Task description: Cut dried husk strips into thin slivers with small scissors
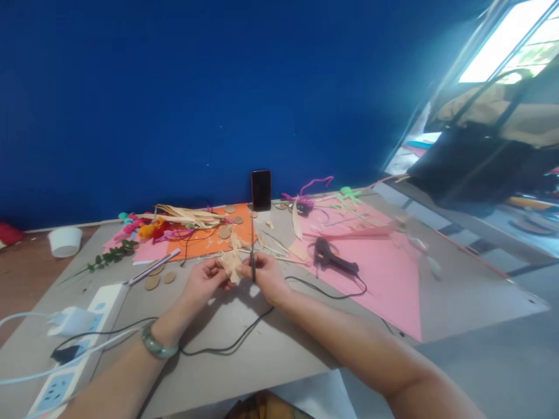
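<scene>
Pinched in the fingers of my left hand [204, 283] is a pale tan piece of dried husk-like material [231, 265], with a narrow strip standing up from it. My right hand [267, 278] grips dark-handled scissors [252, 265], seen edge-on with the thin blade pointing away from me. The scissors stand just right of the husk piece, and the right fingertips are close to its edge. Whether the blades touch it I cannot tell. Both hands are over the grey board [244, 366].
Behind my hands lie orange paper [198, 243], dried strips [192, 215] and several wooden discs [225, 232]. A phone [261, 190] leans on the blue wall. A black glue gun [334, 256] rests on pink paper [393, 285], its cord crossing the board. A power strip [105, 302] is left.
</scene>
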The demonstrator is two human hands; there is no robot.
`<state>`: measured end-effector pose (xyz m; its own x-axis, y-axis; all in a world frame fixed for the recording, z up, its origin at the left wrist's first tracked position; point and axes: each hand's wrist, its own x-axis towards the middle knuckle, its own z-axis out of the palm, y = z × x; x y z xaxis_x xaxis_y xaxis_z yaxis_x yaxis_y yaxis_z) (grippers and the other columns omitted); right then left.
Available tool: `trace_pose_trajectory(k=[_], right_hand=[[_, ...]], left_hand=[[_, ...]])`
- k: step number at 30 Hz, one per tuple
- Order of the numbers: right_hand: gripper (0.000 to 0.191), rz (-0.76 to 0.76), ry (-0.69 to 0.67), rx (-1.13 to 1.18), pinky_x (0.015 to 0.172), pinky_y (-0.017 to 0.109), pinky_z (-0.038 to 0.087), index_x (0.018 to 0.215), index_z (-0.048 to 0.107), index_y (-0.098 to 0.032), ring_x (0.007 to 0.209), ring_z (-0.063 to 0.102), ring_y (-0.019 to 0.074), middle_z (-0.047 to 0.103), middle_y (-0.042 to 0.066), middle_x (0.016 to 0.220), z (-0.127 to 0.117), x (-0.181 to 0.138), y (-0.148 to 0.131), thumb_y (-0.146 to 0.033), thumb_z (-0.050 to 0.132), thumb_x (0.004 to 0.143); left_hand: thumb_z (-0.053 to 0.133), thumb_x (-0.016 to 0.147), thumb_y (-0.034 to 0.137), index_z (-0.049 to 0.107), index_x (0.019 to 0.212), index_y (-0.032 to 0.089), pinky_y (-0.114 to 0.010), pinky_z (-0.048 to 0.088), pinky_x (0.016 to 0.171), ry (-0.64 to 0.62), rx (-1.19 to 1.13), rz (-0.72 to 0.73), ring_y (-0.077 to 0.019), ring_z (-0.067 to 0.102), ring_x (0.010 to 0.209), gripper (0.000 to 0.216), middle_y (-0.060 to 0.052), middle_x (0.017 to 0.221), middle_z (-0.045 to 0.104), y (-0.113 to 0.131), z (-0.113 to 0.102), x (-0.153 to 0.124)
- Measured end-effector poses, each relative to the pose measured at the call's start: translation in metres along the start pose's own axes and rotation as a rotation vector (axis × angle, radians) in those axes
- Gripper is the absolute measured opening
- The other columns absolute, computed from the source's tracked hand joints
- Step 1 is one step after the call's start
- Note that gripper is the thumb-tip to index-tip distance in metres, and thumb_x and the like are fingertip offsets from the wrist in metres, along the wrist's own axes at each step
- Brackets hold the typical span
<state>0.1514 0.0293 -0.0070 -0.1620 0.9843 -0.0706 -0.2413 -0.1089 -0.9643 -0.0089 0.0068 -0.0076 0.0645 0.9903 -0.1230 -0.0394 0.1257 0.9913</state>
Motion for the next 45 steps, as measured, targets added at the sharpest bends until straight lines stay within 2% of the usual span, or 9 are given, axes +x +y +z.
trace_pose_trajectory(k=[7,11,22,27,32,39,42,45], right_hand=[[0.027,0.051,-0.021,-0.022,0.049,0.023,0.034,0.058,0.059,-0.015,0.049,0.045,0.009,0.057,-0.003,0.055,-0.004,0.002,-0.001,-0.031,0.08,0.051],[0.026,0.061,-0.024,-0.022,0.05,0.023,0.035,0.06,0.061,-0.015,0.051,0.046,0.0091,0.057,-0.003,0.055,-0.005,0.002,-0.002,-0.031,0.079,0.052],[0.027,0.084,-0.042,0.024,0.051,0.022,0.035,0.061,0.06,-0.015,0.051,0.045,0.0083,0.054,-0.004,0.054,-0.007,0.001,-0.005,-0.03,0.08,0.052],[0.028,0.041,-0.094,-0.025,0.052,0.023,0.038,0.06,0.06,-0.015,0.051,0.046,0.0088,0.055,-0.004,0.055,-0.005,-0.003,-0.008,-0.033,0.08,0.053],[0.031,0.035,-0.142,-0.042,0.051,0.023,0.039,0.059,0.06,-0.015,0.051,0.047,0.009,0.056,-0.003,0.056,-0.003,-0.004,-0.007,-0.037,0.081,0.052],[0.028,0.056,-0.046,-0.065,0.049,0.022,0.032,0.06,0.063,-0.015,0.049,0.041,0.0078,0.051,-0.005,0.05,-0.003,0.0,-0.005,-0.039,0.077,0.06],[0.028,0.054,-0.087,-0.078,0.048,0.022,0.031,0.06,0.064,-0.014,0.048,0.041,0.0077,0.05,-0.004,0.051,-0.002,-0.002,-0.006,-0.04,0.075,0.063],[0.03,0.091,-0.148,-0.081,0.048,0.022,0.03,0.062,0.064,-0.014,0.049,0.042,0.0078,0.051,-0.003,0.053,0.0,-0.006,-0.005,-0.041,0.077,0.06]], left_hand=[[0.075,0.064,0.034,0.06,0.07,0.015,-0.024,0.05,0.05,0.023,0.022,0.022,-0.014,0.061,0.048,0.025,-0.002,0.054,0.065,0.005,0.001,-0.003],[0.074,0.065,0.034,0.06,0.068,0.015,-0.023,0.049,0.049,-0.003,0.018,0.008,-0.014,0.061,0.048,0.024,-0.002,0.053,0.065,0.01,0.003,-0.006],[0.07,0.071,0.035,0.066,0.086,0.014,-0.024,0.052,0.052,-0.045,0.048,0.012,-0.0162,0.064,0.055,0.027,-0.004,0.063,0.068,0.005,0.003,-0.008],[0.07,0.07,0.034,0.068,0.087,0.015,-0.024,0.052,0.055,-0.043,0.07,0.046,-0.0147,0.063,0.058,0.026,-0.004,0.069,0.069,0.006,0.001,-0.008],[0.071,0.07,0.037,0.068,0.08,0.015,-0.023,0.051,0.051,-0.035,0.074,0.03,-0.0133,0.06,0.054,0.025,-0.003,0.068,0.066,0.006,0.001,-0.008],[0.07,0.071,0.036,0.067,0.085,0.014,-0.022,0.051,0.054,0.091,-0.036,0.044,-0.0132,0.061,0.06,0.027,-0.004,0.073,0.068,0.003,0.001,-0.007],[0.07,0.071,0.037,0.067,0.086,0.013,-0.022,0.052,0.057,0.139,-0.057,0.076,-0.0127,0.06,0.062,0.028,-0.004,0.075,0.068,0.003,0.002,-0.007],[0.069,0.072,0.037,0.066,0.085,0.013,-0.023,0.052,0.059,0.178,-0.037,0.113,-0.0121,0.06,0.062,0.027,-0.003,0.075,0.067,0.004,0.003,-0.009]])
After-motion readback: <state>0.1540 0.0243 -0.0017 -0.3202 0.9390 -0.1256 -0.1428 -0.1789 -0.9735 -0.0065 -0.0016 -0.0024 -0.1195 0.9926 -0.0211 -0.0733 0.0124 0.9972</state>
